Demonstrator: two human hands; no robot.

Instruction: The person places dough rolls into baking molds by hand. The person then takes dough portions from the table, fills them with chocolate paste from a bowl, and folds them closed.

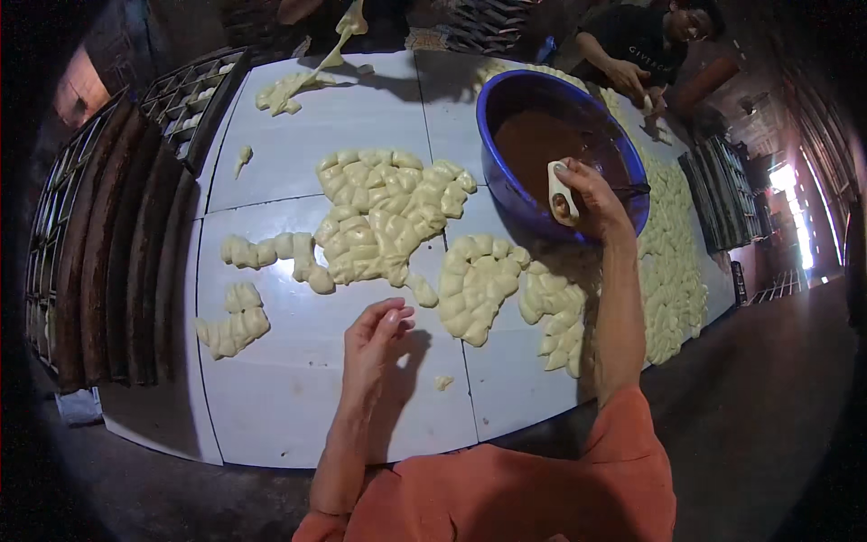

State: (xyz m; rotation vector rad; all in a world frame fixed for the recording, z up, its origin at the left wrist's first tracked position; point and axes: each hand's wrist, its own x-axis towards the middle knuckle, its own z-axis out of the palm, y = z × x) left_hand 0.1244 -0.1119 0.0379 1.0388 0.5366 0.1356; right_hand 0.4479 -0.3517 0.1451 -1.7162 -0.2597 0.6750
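White worktop (262, 397) in a dim room, blue tub (498, 167) as reference

Surface: white panels with dark seams between them; bright light enters through an opening well to the right of the tub. Tub contains a brown mass (537, 135); cannot tell whether paste or liquid.

Right hand (591, 194): at the tub's near side, above its rim. Fingers and thumb pressed onto a pale oval piece (561, 194), held tilted, with brown in its hollow. Cannot tell whether it is a utensil or dough.

Left hand (381, 327): well to the left of the tub and nearer the wearer, above the worktop. Fingers bent and bunched, thumb close alongside; cannot tell whether they pinch anything.

Dough, pale yellow, in lumps lying against each other:
- large cluster (384, 221), left of the tub;
- middle cluster (479, 285), near the tub, on its near-left side;
- small cluster (235, 323), far left of the tub;
- broad spread (670, 262), right of the tub.

Beyond the tub to the far left, a stretched dough strand (339, 45) rises from the worktop. Co-worker's hands (639, 83) are beyond the tub, to its right, at small dough pieces. Dark racks (135, 235) stand well left of the tub.
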